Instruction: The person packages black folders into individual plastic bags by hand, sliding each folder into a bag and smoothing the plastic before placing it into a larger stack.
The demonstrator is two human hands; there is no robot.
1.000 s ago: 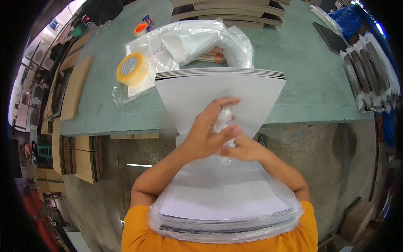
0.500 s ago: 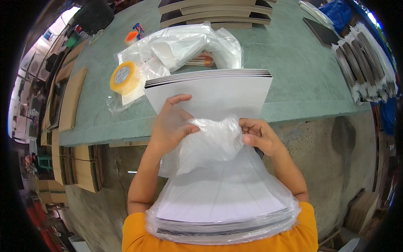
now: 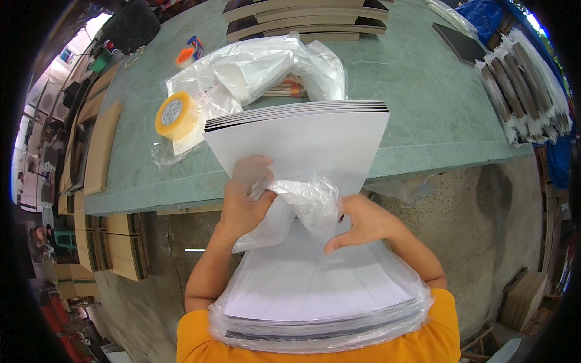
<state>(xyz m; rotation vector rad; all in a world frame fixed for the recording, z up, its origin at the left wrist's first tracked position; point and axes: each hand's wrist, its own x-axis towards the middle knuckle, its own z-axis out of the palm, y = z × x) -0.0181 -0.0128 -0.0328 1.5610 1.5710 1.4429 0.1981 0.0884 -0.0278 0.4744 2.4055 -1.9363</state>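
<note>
A stack of white boards (image 3: 302, 136) leans against the table edge, its dark-edged far end above the tabletop. Clear plastic bag (image 3: 315, 281) covers the near part of the stack, which rests against my body. The bag's crumpled mouth (image 3: 308, 196) is bunched up over the middle of the boards. My left hand (image 3: 247, 196) pinches the left side of that mouth between thumb and fingers. At its right side, my right hand (image 3: 362, 222) has its thumb spread away from the fingers. The right fingertips touch the plastic, partly hidden by it.
On the green table (image 3: 423, 103) lie a roll of clear tape (image 3: 175, 116), a pile of plastic bags (image 3: 254, 63) and an orange tape roll (image 3: 185, 58). Stacked boards (image 3: 305, 18) stand at the back. Bagged boards (image 3: 523, 91) sit at the right; cardboard (image 3: 103, 148) leans on the left.
The bag's mouth has bunched lower and narrower. My right hand has moved down and its thumb has spread from the fingers; my left hand has dropped slightly, still on the plastic.
</note>
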